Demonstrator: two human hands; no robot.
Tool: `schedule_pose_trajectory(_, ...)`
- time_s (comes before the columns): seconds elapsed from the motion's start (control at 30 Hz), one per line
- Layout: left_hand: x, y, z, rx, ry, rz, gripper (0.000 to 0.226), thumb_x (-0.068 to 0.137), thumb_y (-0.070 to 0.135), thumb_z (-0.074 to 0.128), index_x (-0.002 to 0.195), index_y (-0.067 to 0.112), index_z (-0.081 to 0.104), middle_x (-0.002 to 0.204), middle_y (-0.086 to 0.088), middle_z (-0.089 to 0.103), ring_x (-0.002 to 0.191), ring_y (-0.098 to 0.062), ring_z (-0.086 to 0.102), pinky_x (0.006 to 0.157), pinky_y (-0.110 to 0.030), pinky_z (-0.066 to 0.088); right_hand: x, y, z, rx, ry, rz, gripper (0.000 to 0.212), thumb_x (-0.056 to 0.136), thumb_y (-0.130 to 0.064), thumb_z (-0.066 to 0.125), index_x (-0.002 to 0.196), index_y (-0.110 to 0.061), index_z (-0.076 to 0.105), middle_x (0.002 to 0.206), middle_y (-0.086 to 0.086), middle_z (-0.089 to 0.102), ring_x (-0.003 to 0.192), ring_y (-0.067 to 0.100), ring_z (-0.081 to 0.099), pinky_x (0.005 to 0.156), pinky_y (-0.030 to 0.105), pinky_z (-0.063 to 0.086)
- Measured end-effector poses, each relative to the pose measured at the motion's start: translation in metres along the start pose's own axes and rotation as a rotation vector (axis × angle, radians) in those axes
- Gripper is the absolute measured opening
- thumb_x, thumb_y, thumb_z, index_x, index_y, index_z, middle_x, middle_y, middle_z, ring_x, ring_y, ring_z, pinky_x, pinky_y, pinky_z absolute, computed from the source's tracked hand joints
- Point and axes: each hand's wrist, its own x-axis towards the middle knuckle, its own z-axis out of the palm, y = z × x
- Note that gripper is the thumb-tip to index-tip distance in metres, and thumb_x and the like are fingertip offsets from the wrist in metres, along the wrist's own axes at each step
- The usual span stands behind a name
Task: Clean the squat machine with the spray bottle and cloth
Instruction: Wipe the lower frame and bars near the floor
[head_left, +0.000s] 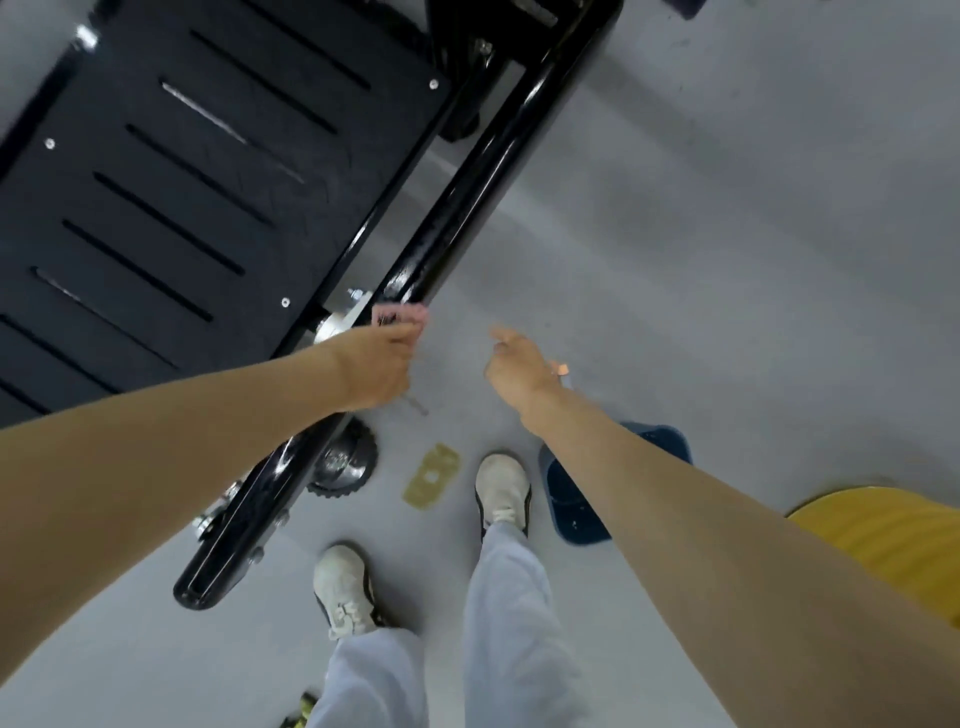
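The squat machine's black slotted footplate (171, 197) fills the upper left, and a glossy black frame tube (467, 208) runs diagonally along its right side. My left hand (376, 366) pinches a pink cloth (400, 315) against that tube near its middle. To its right, over the grey floor, my right hand (517, 366) has its fingers curled and one finger pointing forward. A small orange and clear part of the spray bottle (562, 371) peeks out beside this hand. The rest of the bottle is hidden under it.
A round chrome and black knob (343, 462) sits by the tube's lower end. On the grey floor lie a flat yellowish tag (432, 478) and a dark blue mat (569, 501). A yellow object (893, 540) is at the right edge. My two white shoes (501, 488) stand below.
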Motion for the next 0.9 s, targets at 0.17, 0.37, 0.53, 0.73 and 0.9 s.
schedule_pose_trajectory(0.17,0.019,-0.041,-0.015,0.181,-0.020,0.086,0.031,0.091,0.006,0.047,0.118,0.017,0.057,0.110,-0.017,0.063,0.112,-0.040,0.051,0.112,-0.053,0.018,0.018,-0.011,-0.030,0.173,0.022,0.093,0.042,0.096,-0.001,0.038,0.136,-0.010,0.048,0.107,0.005,0.049,0.068,0.010,0.047,0.055,0.013,0.034)
schedule_pose_trajectory(0.37,0.080,-0.098,-0.048,0.150,0.123,-0.138,0.022,0.091,0.012,0.047,0.112,0.006,0.043,0.097,-0.016,0.062,0.101,-0.037,0.055,0.112,-0.059,0.001,0.033,-0.033,-0.056,0.428,-0.048,0.133,0.038,0.099,-0.002,0.038,0.136,-0.002,0.045,0.117,0.025,0.058,0.103,0.037,0.058,0.067,0.020,0.048)
schedule_pose_trajectory(0.53,0.072,-0.092,-0.030,0.040,0.153,0.016,0.032,0.092,0.012,0.050,0.122,0.015,0.041,0.111,-0.010,0.063,0.116,-0.033,0.051,0.114,-0.060,0.000,0.043,-0.047,-0.069,0.786,-0.064,0.249,0.042,0.103,-0.013,0.029,0.143,-0.004,0.037,0.148,0.020,0.037,0.115,0.030,0.055,0.096,0.037,0.042)
schedule_pose_trajectory(0.73,0.086,-0.138,-0.048,0.143,0.174,0.101,0.017,0.091,0.015,0.050,0.105,0.020,0.058,0.095,-0.008,0.065,0.093,-0.033,0.059,0.102,-0.053,0.026,0.046,-0.040,-0.045,0.829,-0.021,0.283,0.041,0.099,0.002,0.033,0.136,-0.007,0.046,0.115,0.014,0.060,0.121,0.030,0.052,0.095,0.040,0.042)
schedule_pose_trajectory(0.9,0.121,-0.214,-0.081,0.016,0.291,-0.111,0.036,0.095,0.027,0.049,0.126,0.009,0.054,0.130,-0.012,0.056,0.131,-0.035,0.039,0.116,-0.038,0.012,0.052,-0.065,-0.029,0.856,-0.082,0.215,0.043,0.098,0.000,0.041,0.140,-0.007,0.041,0.113,0.008,0.058,0.106,0.021,0.058,0.098,0.038,0.043)
